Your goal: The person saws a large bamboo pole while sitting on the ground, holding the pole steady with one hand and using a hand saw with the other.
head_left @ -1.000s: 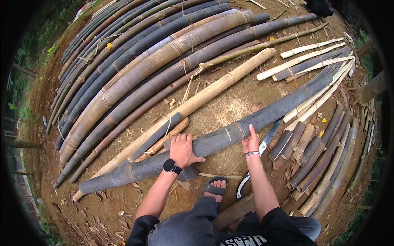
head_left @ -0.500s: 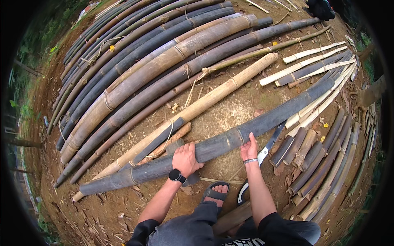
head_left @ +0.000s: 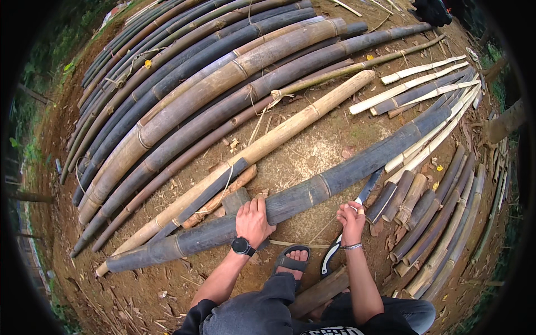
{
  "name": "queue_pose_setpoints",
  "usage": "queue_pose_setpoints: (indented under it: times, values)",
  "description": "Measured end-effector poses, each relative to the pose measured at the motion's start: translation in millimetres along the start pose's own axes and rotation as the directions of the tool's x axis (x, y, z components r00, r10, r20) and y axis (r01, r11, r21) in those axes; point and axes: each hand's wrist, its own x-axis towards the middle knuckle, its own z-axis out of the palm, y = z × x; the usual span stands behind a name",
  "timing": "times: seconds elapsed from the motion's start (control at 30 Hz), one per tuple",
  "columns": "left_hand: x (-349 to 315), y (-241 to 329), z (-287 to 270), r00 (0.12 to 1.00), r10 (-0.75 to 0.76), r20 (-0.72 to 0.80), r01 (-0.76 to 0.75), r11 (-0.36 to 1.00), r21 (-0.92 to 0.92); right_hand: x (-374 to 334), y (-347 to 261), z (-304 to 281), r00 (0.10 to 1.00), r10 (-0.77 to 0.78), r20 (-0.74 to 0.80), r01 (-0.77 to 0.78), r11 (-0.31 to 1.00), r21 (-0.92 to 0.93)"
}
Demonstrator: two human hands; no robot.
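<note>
A long, dark bamboo pole point(head_left: 279, 204) lies slantwise in front of me, its far end up to the right. My left hand point(head_left: 254, 222), with a watch on the wrist, lies over the pole with fingers spread and presses on it. A short block of wood point(head_left: 237, 198) is under the pole beside that hand. To the right, my right hand point(head_left: 352, 222) has its fingers curled round a curved hand saw point(head_left: 330, 258), where blade and handle meet. The saw's blade points up and away; its black and white handle runs down beside my wrist.
Long bamboo poles point(head_left: 184, 106) lie side by side at the far left. A pale pole point(head_left: 268, 142) lies just beyond the dark one. Split strips point(head_left: 413, 94) are at the far right, with short cut pieces point(head_left: 413, 198) nearer. My sandalled foot point(head_left: 293, 262) is close by.
My right hand has let go of the bamboo pole and moved down and right onto the saw, closing its fingers. My left hand stays on the pole.
</note>
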Motion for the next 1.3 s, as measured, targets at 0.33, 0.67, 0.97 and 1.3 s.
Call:
queue_pose_setpoints:
  times: [0.33,0.67,0.97,1.3]
  values:
    - [5,-3,1,0.992,-0.049,0.114,0.053,0.998,-0.035,-43,42,-83,0.996,0.085,0.019,0.003,0.184,-0.983]
    - [8,6,-16,1.0,0.015,0.026,-0.016,0.999,0.038,-51,83,-96,0.997,0.074,0.009,-0.002,0.156,-0.988]
    - [20,-3,-17,0.99,-0.135,0.028,0.138,0.977,-0.164,-55,40,-71,0.984,0.172,-0.048,-0.051,0.015,-0.999]
    - [20,-11,2,0.993,-0.036,-0.11,0.03,0.998,-0.057,-113,-77,-70,0.92,0.33,0.213,0.206,0.057,-0.977]
